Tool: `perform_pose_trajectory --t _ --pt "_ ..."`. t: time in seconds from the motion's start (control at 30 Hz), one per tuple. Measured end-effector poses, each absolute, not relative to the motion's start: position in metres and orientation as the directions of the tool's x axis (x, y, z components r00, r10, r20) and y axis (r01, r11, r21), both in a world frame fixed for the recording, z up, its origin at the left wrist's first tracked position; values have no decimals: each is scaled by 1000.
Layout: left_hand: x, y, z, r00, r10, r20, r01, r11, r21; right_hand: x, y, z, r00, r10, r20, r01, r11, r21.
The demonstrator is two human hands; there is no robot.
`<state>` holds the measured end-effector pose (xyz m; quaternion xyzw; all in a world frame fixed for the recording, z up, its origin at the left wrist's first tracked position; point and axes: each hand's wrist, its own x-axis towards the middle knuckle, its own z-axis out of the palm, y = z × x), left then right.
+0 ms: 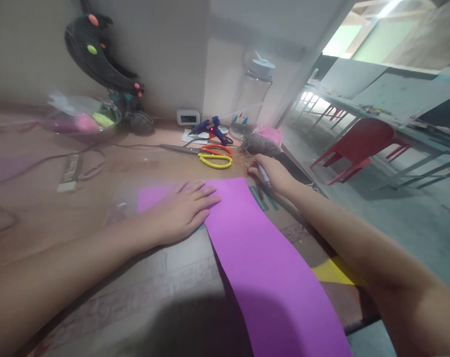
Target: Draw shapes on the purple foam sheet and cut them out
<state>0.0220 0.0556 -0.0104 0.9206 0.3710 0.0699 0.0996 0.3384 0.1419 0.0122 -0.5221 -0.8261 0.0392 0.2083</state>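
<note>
A long strip of purple paper [269, 258] lies on the cardboard-covered table and curves down toward me. My left hand [186, 210] rests flat on its far end, palm down, with the fingers stretched out. To the right of the paper, my right hand [271, 173] is closed around a pen [263, 174]. That hand is apart from the paper, close to a roll of grey yarn [260, 145]. Scissors [216, 156] with one red and one yellow handle lie beyond the paper.
A blue glue gun [212, 130], a small white digital clock [188, 117] and a clear water bottle [252, 96] stand near the wall. At right lie a phone [294, 167] and yellow paper [334, 271]. A power strip [71, 173] sits left. A red chair [359, 148] stands beyond.
</note>
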Motion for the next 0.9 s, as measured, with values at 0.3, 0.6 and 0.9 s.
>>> perform_pose_trajectory --t 0.3,0.6,0.9 --pt "21 57 -14 723 687 76 658 -717 228 337 77 15 -607 758 240 645 646 -409" --pt "21 58 -13 731 681 45 657 -720 225 328 74 20 -656 706 269 645 708 -286" --pt "23 58 -12 724 688 41 661 -710 241 323 65 27 -656 727 202 680 686 -259"
